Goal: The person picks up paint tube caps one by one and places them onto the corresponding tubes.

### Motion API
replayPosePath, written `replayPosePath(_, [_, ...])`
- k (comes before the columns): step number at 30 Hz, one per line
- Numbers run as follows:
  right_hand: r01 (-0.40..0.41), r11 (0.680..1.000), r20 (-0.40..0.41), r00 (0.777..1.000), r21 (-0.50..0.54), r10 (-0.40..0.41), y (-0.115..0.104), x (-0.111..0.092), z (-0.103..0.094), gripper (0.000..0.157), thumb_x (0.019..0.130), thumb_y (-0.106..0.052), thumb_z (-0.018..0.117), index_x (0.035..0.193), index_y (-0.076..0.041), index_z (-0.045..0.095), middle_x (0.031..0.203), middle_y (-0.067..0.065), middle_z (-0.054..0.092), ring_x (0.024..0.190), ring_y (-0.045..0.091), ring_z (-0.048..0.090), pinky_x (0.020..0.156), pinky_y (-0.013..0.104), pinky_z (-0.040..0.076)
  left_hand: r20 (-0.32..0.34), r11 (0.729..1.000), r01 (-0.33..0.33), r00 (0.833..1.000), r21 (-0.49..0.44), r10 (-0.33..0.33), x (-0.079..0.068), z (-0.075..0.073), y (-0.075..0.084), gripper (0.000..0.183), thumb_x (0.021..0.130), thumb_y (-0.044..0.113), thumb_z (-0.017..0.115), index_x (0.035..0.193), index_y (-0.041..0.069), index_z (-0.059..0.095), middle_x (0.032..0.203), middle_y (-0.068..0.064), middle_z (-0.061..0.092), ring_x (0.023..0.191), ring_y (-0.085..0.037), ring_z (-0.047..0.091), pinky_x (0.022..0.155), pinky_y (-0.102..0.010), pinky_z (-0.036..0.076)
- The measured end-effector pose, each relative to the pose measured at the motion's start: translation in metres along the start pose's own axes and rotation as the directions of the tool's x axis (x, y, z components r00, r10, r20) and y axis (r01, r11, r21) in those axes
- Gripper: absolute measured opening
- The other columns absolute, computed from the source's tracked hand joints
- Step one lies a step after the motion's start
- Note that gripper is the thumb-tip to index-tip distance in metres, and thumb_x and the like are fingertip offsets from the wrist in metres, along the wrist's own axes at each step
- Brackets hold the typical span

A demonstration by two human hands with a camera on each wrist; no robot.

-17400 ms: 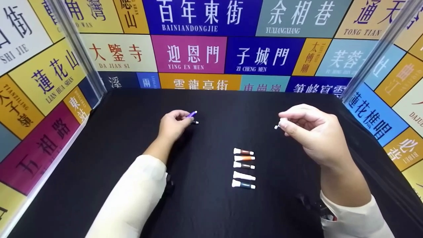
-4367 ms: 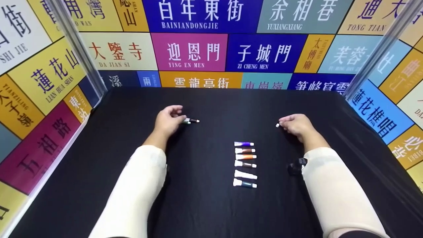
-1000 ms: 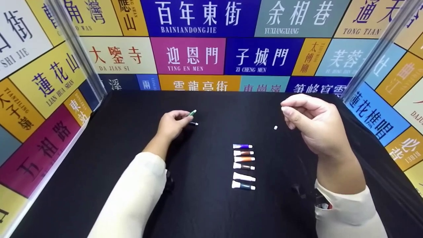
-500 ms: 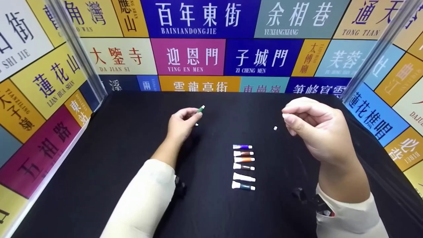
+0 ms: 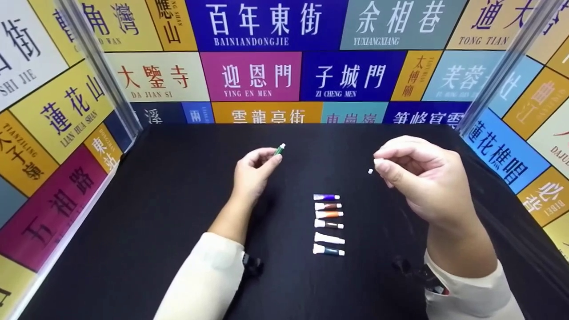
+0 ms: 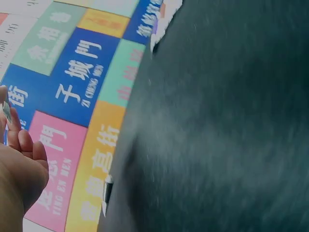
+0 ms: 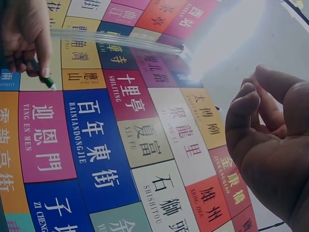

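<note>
In the head view my left hand (image 5: 255,171) pinches a small green paint tube (image 5: 278,151) between thumb and fingers, its white tip pointing up and away. To the right my right hand (image 5: 420,173) is raised with thumb and fingertips pinched together. A small white bit, like a tube cap (image 5: 377,162), shows at those fingertips. Another white cap (image 5: 370,171) lies on the black cloth just left of the right hand. The right wrist view shows the green tube (image 7: 44,79) across from the pinched right fingers (image 7: 246,94). A black tube (image 6: 108,188) lies beyond the left hand in the left wrist view.
A column of several paint tubes (image 5: 329,224), purple, brown, orange, dark, white and dark teal, lies on the black cloth (image 5: 293,275) between the arms. Printed panels (image 5: 253,75) wall the table at the back and sides.
My left hand has lifted the green tube and carried it right and toward me. The right hand has shifted slightly down. Earlier, the purple tube left my left hand and joined the column.
</note>
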State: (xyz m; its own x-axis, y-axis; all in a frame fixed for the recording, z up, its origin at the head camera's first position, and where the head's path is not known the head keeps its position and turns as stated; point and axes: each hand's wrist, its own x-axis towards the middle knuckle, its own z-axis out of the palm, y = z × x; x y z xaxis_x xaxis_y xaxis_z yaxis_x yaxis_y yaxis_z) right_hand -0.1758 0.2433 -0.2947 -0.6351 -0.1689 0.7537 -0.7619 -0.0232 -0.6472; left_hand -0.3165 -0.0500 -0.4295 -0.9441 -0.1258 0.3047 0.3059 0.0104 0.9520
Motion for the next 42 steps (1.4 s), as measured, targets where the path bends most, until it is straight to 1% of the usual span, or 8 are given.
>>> replayPosePath(7, [-0.035, 0.996, -0.116, 0.993, -0.086, 0.025, 0.005, 0.002, 0.003, 0.013, 0.085, 0.016, 0.080, 0.095, 0.017, 0.073, 0.079, 0.004, 0.075, 0.056, 0.013, 0.060, 0.052, 0.018, 0.051, 0.071, 0.997, -0.071, 0.995, -0.011, 0.072, -0.006, 0.006, 0.012, 0.021, 0.090, 0.015, 0.086, 0.109, 0.007, 0.082, 0.087, 0.007, 0.073, 0.085, -0.012, 0.063, 0.074, -0.022, 0.051])
replayPosePath(15, [-0.027, 0.994, -0.150, 0.989, -0.107, 0.011, 0.007, 0.002, 0.003, 0.014, 0.082, 0.014, 0.083, 0.092, 0.017, 0.074, 0.078, 0.003, 0.076, 0.056, 0.012, 0.061, 0.053, 0.017, 0.052, 0.133, 0.991, -0.119, 0.983, -0.062, 0.126, -0.015, 0.013, 0.029, 0.021, 0.090, 0.013, 0.085, 0.110, 0.006, 0.082, 0.089, 0.007, 0.073, 0.086, -0.014, 0.063, 0.075, -0.022, 0.052])
replayPosePath(20, [-0.015, 0.994, -0.169, 0.986, -0.110, -0.004, 0.010, 0.003, 0.005, 0.016, 0.081, 0.014, 0.084, 0.091, 0.018, 0.073, 0.078, 0.003, 0.077, 0.055, 0.011, 0.063, 0.053, 0.018, 0.053, 0.205, 0.982, -0.170, 0.961, -0.083, 0.184, -0.026, 0.022, 0.045, 0.022, 0.090, 0.011, 0.084, 0.111, 0.005, 0.082, 0.094, 0.000, 0.077, 0.087, -0.014, 0.067, 0.078, -0.024, 0.056])
replayPosePath(23, [-0.024, 0.980, -0.179, 0.984, -0.197, -0.012, 0.011, 0.003, 0.007, 0.016, 0.080, 0.013, 0.085, 0.092, 0.014, 0.076, 0.081, 0.000, 0.078, 0.057, 0.009, 0.065, 0.056, 0.017, 0.055, 0.240, 0.973, -0.220, 0.943, -0.067, 0.230, -0.032, 0.026, 0.054, 0.022, 0.090, 0.011, 0.085, 0.111, 0.006, 0.082, 0.100, -0.005, 0.078, 0.092, -0.017, 0.069, 0.086, -0.032, 0.060])
replayPosePath(26, [-0.039, 0.952, -0.184, 0.983, -0.303, -0.018, 0.013, 0.004, 0.009, 0.017, 0.079, 0.013, 0.086, 0.094, 0.009, 0.079, 0.084, -0.005, 0.078, 0.059, 0.007, 0.066, 0.059, 0.016, 0.056, 0.264, 0.959, -0.283, 0.923, -0.033, 0.282, -0.038, 0.028, 0.059, 0.022, 0.090, 0.013, 0.086, 0.111, 0.008, 0.083, 0.104, -0.008, 0.078, 0.099, -0.024, 0.070, 0.092, -0.034, 0.059])
replayPosePath(30, [-0.050, 0.931, -0.182, 0.983, -0.363, -0.017, 0.015, 0.005, 0.011, 0.018, 0.079, 0.014, 0.086, 0.095, 0.006, 0.081, 0.085, -0.008, 0.077, 0.062, 0.005, 0.069, 0.062, 0.016, 0.057, 0.284, 0.940, -0.340, 0.902, 0.001, 0.326, -0.042, 0.028, 0.062, 0.022, 0.089, 0.016, 0.087, 0.111, 0.011, 0.084, 0.104, -0.007, 0.078, 0.102, -0.029, 0.069, 0.093, -0.029, 0.056])
replayPosePath(38, [-0.043, 0.906, -0.160, 0.987, -0.422, -0.028, 0.018, 0.005, 0.012, 0.022, 0.079, 0.013, 0.086, 0.096, 0.001, 0.083, 0.091, -0.010, 0.078, 0.068, 0.002, 0.070, 0.065, 0.014, 0.057, 0.319, 0.905, -0.422, 0.866, 0.056, 0.384, -0.047, 0.030, 0.069, 0.019, 0.092, 0.022, 0.086, 0.110, 0.017, 0.085, 0.104, 0.002, 0.078, 0.101, -0.018, 0.070, 0.092, -0.030, 0.057])
replayPosePath(42, [-0.031, 0.883, -0.129, 0.991, -0.468, -0.033, 0.018, 0.005, 0.012, 0.021, 0.081, 0.008, 0.087, 0.098, -0.003, 0.084, 0.093, -0.002, 0.079, 0.069, 0.002, 0.068, 0.066, 0.013, 0.056, 0.322, 0.893, -0.446, 0.856, 0.065, 0.404, -0.049, 0.031, 0.071, 0.020, 0.092, 0.022, 0.086, 0.111, 0.016, 0.084, 0.107, 0.002, 0.078, 0.102, -0.012, 0.069, 0.094, -0.032, 0.058])
